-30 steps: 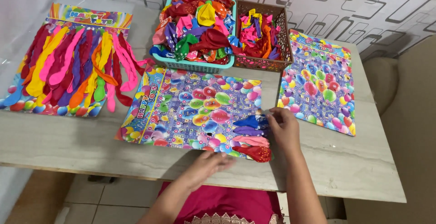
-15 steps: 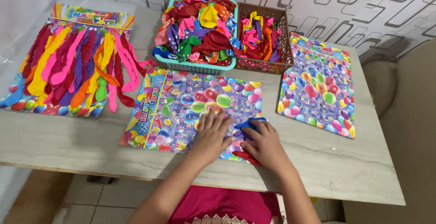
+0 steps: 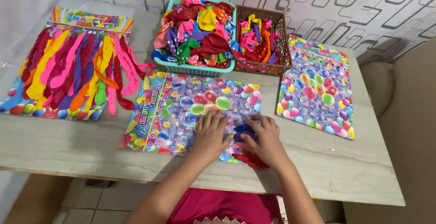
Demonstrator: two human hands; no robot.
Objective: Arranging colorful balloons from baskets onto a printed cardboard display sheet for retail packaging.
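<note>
A colourful printed card sheet with balloon pictures [image 3: 181,110] lies flat in front of me on the table. My left hand [image 3: 211,131] presses flat on the sheet, fingers spread. My right hand [image 3: 265,137] rests beside it on a small bunch of uninflated balloons, blue [image 3: 243,128] above and red [image 3: 250,159] below, fixed at the sheet's right edge. Its fingers curl over the blue balloon; a firm grip cannot be made out.
A teal basket [image 3: 195,67] and a brown basket [image 3: 261,67] at the back hold loose uninflated balloons. A card covered with long balloons [image 3: 68,69] lies at the left, another printed sheet [image 3: 318,88] at the right. The table's front edge [image 3: 318,194] is near my body.
My left hand came up from the table's front edge onto the sheet and now lies flat beside my right hand. My right hand stayed on the blue and red balloons.
</note>
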